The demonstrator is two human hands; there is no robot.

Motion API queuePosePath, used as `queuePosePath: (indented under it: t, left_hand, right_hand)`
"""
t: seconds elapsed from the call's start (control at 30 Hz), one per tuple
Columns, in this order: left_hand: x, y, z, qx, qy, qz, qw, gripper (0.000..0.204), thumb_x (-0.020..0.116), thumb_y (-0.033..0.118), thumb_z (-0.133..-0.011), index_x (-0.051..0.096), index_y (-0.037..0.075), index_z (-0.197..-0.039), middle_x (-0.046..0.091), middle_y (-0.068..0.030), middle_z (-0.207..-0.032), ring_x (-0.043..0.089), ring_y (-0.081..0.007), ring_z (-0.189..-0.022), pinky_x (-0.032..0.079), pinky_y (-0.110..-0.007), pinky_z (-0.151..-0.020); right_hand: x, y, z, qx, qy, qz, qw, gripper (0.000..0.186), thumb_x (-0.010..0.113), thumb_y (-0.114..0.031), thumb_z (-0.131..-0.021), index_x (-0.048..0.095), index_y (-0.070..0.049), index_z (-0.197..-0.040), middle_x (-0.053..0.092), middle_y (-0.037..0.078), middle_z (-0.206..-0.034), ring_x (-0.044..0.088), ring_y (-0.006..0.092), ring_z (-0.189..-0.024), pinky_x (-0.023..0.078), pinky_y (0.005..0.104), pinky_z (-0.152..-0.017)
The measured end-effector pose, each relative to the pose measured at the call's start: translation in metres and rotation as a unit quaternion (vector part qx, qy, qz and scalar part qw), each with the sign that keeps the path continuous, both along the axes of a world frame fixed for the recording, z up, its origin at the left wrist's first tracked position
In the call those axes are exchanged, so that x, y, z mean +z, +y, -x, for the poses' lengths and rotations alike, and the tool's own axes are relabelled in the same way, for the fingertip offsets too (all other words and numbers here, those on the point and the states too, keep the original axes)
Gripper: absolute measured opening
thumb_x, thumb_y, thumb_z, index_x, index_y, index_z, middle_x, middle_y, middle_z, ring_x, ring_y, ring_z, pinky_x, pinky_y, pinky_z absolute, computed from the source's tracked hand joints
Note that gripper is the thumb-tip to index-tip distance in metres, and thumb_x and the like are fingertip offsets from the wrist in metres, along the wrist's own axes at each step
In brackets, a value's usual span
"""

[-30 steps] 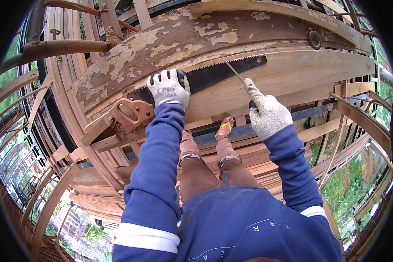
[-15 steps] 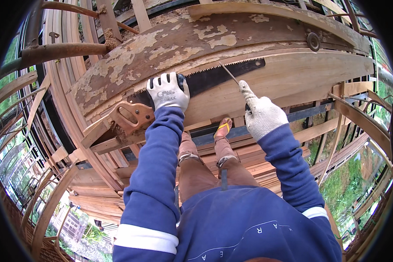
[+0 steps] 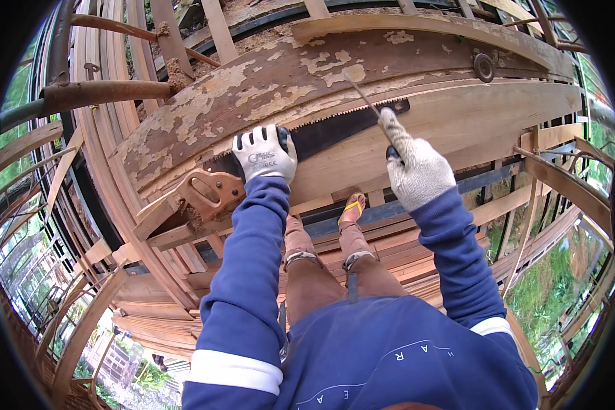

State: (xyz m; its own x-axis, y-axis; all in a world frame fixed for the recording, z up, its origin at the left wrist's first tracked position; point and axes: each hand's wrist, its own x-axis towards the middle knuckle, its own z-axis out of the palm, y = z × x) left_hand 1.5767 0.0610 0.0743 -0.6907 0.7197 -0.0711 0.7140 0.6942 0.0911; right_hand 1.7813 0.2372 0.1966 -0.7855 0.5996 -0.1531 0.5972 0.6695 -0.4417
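Observation:
A hand saw with a dark blade (image 3: 335, 128) and a wooden handle (image 3: 227, 187) lies across a pale plank (image 3: 499, 113), its toothed edge facing away from me. My left hand (image 3: 265, 156), in a white glove with dark fingertips, is clamped over the blade near the handle, fingers over the toothed edge. In my gloved right hand (image 3: 418, 167) is a thin metal file (image 3: 363, 96), gripped with the index finger stretched along it. The file crosses the teeth near the blade's far right end, its tip beyond the toothed edge. The file's grip is hidden inside the glove.
Behind the saw lies a wide board with flaking bark (image 3: 260, 68), bearing a round metal ring (image 3: 484, 67). A rusty pipe (image 3: 109, 91) juts in at the left. Stacked planks (image 3: 157, 320) lie below left, and slats with gaps (image 3: 560, 178) stand at the right.
My right hand has pushed the file forward, away from me, across the saw teeth. My left hand keeps its hold on the blade. The whole view has shifted slightly.

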Motion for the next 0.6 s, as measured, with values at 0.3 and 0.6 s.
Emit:
queuePosePath:
  t: [0.3,0.6]
  left_hand:
    - [0.004,0.003,-0.001,-0.006,0.015,0.003,1.0,0.021,0.061,0.033,-0.094,0.067,0.015,-0.103,0.068,-0.0095,-0.105,0.062,-0.0314,-0.106,0.039,-0.05,-0.104]
    - [0.004,0.002,0.0,-0.002,0.015,0.003,1.0,0.022,0.059,0.033,-0.095,0.068,0.015,-0.102,0.068,-0.0101,-0.105,0.062,-0.0318,-0.106,0.039,-0.05,-0.103]
  right_hand:
    - [0.003,-0.015,-0.028,-0.003,-0.093,0.037,0.995,0.064,0.063,-0.01,-0.091,0.053,-0.025,-0.152,0.063,0.019,-0.083,0.065,0.0378,-0.073,0.055,0.0452,-0.069]
    - [0.007,-0.02,-0.023,0.009,-0.137,0.052,0.989,0.07,0.064,-0.009,-0.087,0.05,-0.024,-0.154,0.063,0.02,-0.082,0.066,0.0381,-0.072,0.057,0.0454,-0.068]
